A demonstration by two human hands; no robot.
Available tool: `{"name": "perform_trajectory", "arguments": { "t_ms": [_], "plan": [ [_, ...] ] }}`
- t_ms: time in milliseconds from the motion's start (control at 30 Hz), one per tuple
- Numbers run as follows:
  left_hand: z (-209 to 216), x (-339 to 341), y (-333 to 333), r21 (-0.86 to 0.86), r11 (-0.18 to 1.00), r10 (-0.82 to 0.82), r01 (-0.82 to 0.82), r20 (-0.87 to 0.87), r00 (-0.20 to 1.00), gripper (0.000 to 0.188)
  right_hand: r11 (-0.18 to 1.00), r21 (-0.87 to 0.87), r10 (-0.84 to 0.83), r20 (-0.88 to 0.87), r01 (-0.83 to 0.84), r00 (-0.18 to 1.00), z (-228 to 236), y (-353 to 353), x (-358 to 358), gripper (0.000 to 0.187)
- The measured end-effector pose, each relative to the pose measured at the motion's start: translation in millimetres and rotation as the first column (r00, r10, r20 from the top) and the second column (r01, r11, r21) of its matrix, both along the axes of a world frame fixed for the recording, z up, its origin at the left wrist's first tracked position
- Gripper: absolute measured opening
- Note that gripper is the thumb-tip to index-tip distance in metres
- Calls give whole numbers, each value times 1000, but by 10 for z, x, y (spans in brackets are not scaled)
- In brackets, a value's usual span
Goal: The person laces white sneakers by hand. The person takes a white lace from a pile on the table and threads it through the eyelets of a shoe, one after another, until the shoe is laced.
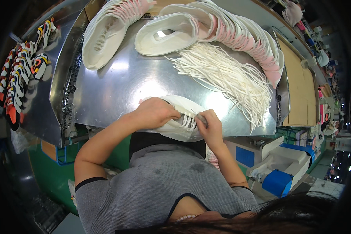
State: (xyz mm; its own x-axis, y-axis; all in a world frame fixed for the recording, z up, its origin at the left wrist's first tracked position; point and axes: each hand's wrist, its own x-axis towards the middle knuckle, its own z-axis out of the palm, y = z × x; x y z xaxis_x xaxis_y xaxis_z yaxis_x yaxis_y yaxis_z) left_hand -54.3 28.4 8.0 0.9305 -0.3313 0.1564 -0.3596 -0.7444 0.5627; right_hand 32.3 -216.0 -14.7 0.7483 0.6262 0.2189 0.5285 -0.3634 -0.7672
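A white shoe upper (188, 102) lies crosswise at the near edge of the metal table, close against my body. White shoelace (188, 121) crosses its eyelet rows in several parallel strands. My left hand (156, 112) rests over the upper's left part, fingers closed on the edge of its opening. On the other side, my right hand (210, 126) pinches at the right end of the laced rows, by the lace. Something small and greyish shows at its fingertips; its kind is unclear.
Loose white laces (226, 80) lie in a heap on the metal table (109, 87). Behind them curves a row of nested white-and-pink uppers (241, 33); another stack (105, 41) stands at the far left. Colourful shoe parts (17, 84) sit on the left-hand table. Brown cardboard (298, 85) is at right.
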Motion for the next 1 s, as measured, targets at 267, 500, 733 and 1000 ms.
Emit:
{"name": "perform_trajectory", "arguments": {
  "t_ms": [267,500,733,1000],
  "plan": [
    [-37,6,-69,54,993,105,-107,31,994,22,981,-190,-26,76,40,997,-63,25,-57,18],
    [-132,28,-33,114,984,138,-136,-13,990,25,998,-60,-10,-15,9,1000,-83,-62,-50,16],
    [-89,-108,-7,-19,996,84,-83,401,912,33,974,170,-92,-297,147,951,-274,-174,-65,7],
    [-732,-1117,-570,-797,64,571,-600,-464,677,65,863,385,-58,-568,328,821,-294,67,-178,9]
  ]
}}
